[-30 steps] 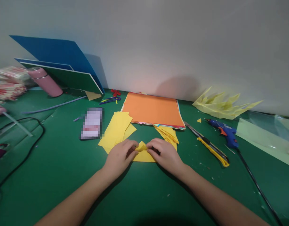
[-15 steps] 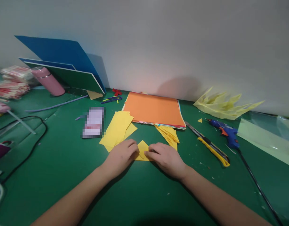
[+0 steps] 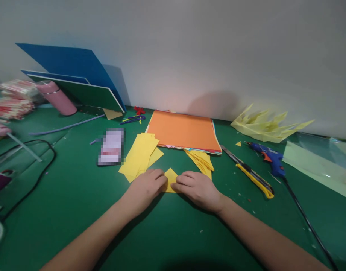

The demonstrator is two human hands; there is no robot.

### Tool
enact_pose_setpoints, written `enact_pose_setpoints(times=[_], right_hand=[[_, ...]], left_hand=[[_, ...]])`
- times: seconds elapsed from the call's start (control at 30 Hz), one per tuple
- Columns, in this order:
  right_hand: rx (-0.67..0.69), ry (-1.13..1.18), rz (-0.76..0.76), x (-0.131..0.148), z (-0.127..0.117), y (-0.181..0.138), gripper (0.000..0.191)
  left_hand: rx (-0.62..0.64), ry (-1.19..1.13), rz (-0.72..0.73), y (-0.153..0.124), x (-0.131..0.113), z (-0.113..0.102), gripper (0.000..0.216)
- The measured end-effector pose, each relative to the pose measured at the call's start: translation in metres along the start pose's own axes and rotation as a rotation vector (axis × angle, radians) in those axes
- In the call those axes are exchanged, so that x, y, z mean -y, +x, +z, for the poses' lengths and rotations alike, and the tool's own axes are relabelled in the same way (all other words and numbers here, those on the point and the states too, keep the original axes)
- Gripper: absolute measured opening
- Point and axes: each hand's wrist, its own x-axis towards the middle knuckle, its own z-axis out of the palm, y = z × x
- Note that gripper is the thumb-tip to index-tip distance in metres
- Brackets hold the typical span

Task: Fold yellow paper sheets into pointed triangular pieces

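A small piece of folded yellow paper [image 3: 170, 176] lies on the green table with its pointed tip facing away from me. My left hand [image 3: 149, 187] grips its left side with curled fingers, and my right hand [image 3: 196, 189] grips its right side the same way. Both hands partly cover the paper. Just beyond my left hand is a fanned pile of yellow paper strips [image 3: 141, 150]. Beyond my right hand sits a bunch of folded yellow pieces [image 3: 200, 161].
Orange sheets [image 3: 185, 130] are stacked near the wall. On the right lie a yellow utility knife [image 3: 254, 178], a blue glue gun [image 3: 270, 158] and a pale yellow paper shape [image 3: 266, 126]. To the left are a blurred phone [image 3: 111, 146], a pink bottle [image 3: 57, 98] and leaning boards [image 3: 77, 90].
The fingers of both hands have shifted slightly on the yellow paper, pressing its sides. Less of its front layer shows between them. The view has moved a little.
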Motion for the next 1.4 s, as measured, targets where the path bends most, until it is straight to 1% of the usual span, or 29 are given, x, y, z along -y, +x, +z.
enact_pose_setpoints(times=[0.1,0.2,0.27,0.53,0.7,0.83,0.93,1.13,1.27,1.4], right_hand=[[0.016,0.006,0.006,-0.001,0.001,-0.001,0.029],[0.031,0.016,-0.002,-0.001,0.001,0.000,0.031],[0.046,0.021,-0.011,0.000,0.000,0.000,0.032],[0.074,0.008,-0.010,-0.001,0.000,-0.001,0.033],[0.069,0.001,-0.026,-0.002,0.002,-0.002,0.029],[0.063,-0.009,-0.041,-0.002,0.000,-0.002,0.026],[0.061,-0.009,-0.041,-0.002,-0.001,-0.001,0.027],[0.014,0.051,-0.030,0.000,0.001,0.001,0.032],[0.002,0.104,0.018,0.006,0.003,0.000,0.030],[-0.017,0.128,0.051,0.010,0.006,-0.004,0.026]], left_hand=[[-0.027,0.007,0.036,0.000,0.001,0.001,0.019],[-0.076,-0.010,0.107,0.000,0.002,0.003,0.016],[-0.086,-0.032,0.136,0.000,0.004,0.004,0.015],[-0.056,-0.060,0.130,-0.001,0.006,0.002,0.016],[-0.030,-0.066,0.109,-0.003,0.002,0.001,0.018],[-0.071,-0.089,0.189,-0.007,0.001,0.002,0.021],[-0.060,-0.055,0.237,-0.010,0.002,0.003,0.022],[0.011,0.041,0.200,-0.010,0.000,0.001,0.019],[0.053,0.032,0.178,-0.008,-0.003,-0.002,0.024],[0.063,-0.019,0.133,-0.007,-0.006,-0.006,0.027]])
